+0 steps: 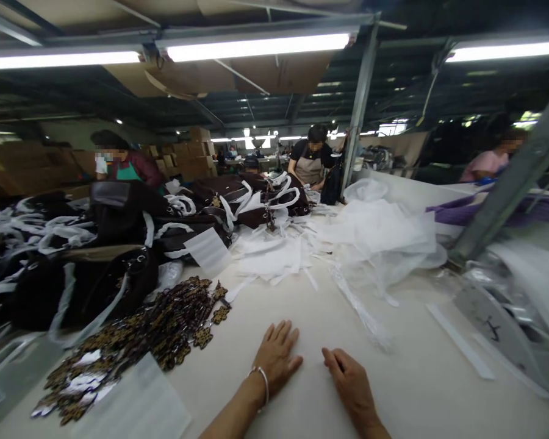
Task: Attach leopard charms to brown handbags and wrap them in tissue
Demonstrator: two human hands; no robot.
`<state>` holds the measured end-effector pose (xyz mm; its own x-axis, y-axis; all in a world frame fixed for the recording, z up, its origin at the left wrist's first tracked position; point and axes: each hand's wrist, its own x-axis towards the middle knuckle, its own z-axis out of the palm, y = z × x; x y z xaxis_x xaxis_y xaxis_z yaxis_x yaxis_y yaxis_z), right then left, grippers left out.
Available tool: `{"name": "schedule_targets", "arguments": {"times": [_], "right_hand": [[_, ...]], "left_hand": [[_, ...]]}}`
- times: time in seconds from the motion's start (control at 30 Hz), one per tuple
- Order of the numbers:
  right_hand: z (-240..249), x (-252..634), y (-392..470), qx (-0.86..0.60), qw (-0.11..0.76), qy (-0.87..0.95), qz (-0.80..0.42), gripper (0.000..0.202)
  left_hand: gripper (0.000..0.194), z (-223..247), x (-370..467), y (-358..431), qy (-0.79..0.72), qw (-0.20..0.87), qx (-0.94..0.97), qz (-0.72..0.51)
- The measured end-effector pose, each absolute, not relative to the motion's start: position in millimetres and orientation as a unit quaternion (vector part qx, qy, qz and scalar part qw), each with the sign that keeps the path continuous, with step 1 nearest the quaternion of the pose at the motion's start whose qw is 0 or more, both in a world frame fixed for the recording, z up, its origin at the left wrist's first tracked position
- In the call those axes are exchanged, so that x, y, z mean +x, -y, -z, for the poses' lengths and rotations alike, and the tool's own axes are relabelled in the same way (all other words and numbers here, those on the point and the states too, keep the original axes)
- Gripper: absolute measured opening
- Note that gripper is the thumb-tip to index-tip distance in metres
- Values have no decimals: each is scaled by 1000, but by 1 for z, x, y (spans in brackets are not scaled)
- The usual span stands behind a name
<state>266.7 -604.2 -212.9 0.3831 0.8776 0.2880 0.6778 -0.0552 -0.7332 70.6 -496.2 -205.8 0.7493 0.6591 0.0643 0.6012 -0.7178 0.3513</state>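
Observation:
My left hand (278,360) lies palm down on the pale table (238,402), its fingers stretched out and a bracelet (264,390) on the wrist. My right hand (349,381) rests a little to the right of it, fingers curled in, and nothing shows between them. To the left of my left hand is a pile of brown and tan flower-shaped charms (165,326) with dark straps. Dark brown handbags (86,286) with white-wrapped handles are heaped behind that pile.
White foam sheets (274,256) and clear plastic bags (370,225) spread across the table's middle. A white strip (460,341) and grey oval piece (494,329) lie right, near a metal post (507,189). A foam sheet (137,402) lies front left. Several people work beyond.

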Motion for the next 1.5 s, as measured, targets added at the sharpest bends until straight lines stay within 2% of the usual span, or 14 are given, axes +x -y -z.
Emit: {"name": "schedule_targets", "arguments": {"times": [0.27,0.5,0.77,0.9,1.0,1.13,1.2,1.33,1.5], "right_hand": [[207,262,606,-714,417,557,-70,60],[214,262,602,-731,389,559,-36,60],[199,266,593,-731,302,607,-70,37],[176,306,568,-705,307,638,42,23],[170,348,550,-745,240,608,134,36],[175,387,543,-835,119,522,130,52],[179,397,543,-857,81,497,105,49],[179,415,544,-859,52,502,88,26],[174,452,570,-861,18,502,77,24]], "left_hand": [[56,205,75,502,-357,97,925,-92],[53,207,75,500,-355,86,925,-105],[52,217,74,494,-346,101,924,-129],[53,221,74,491,-346,112,924,-122],[53,219,74,492,-346,115,924,-115],[51,216,75,493,-352,110,923,-110],[51,215,75,493,-351,107,924,-111],[50,217,75,494,-344,97,926,-119],[49,220,74,495,-346,97,922,-146]]}}
